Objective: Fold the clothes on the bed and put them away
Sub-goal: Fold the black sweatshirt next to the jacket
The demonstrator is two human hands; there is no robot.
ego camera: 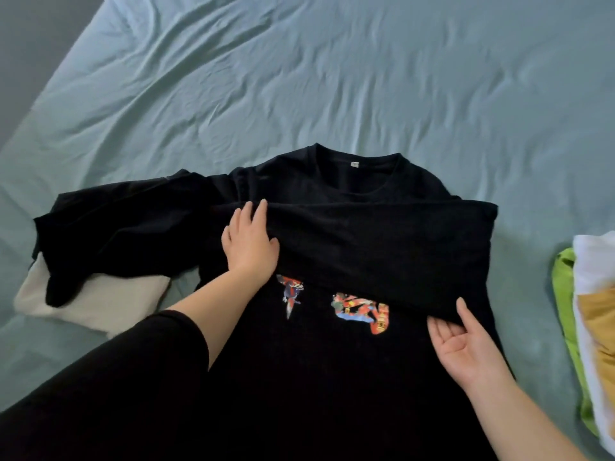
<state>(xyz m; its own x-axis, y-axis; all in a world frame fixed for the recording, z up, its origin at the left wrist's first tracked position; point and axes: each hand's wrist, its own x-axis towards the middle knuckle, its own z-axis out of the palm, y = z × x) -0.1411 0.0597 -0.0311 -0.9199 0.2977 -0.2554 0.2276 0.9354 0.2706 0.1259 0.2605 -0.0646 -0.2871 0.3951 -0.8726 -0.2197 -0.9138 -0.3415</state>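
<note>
Pressing left hand [249, 247] flat, fingers straight, on shirt [316, 367] lying on bed [299, 78]; pinching folded-over sleeve [382, 247] edge with right hand [466, 351], palm up, thumb above, fingertips tucked beneath.

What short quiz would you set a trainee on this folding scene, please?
1. True or false: the left hand lies flat on the black sweatshirt.
2. What does the sweatshirt's outstretched sleeve partly cover? A. a green towel B. a white cloth C. a yellow pillow
3. Fill in: the collar points ___ from the person.
Key: 1 true; 2 B; 3 away.
</note>
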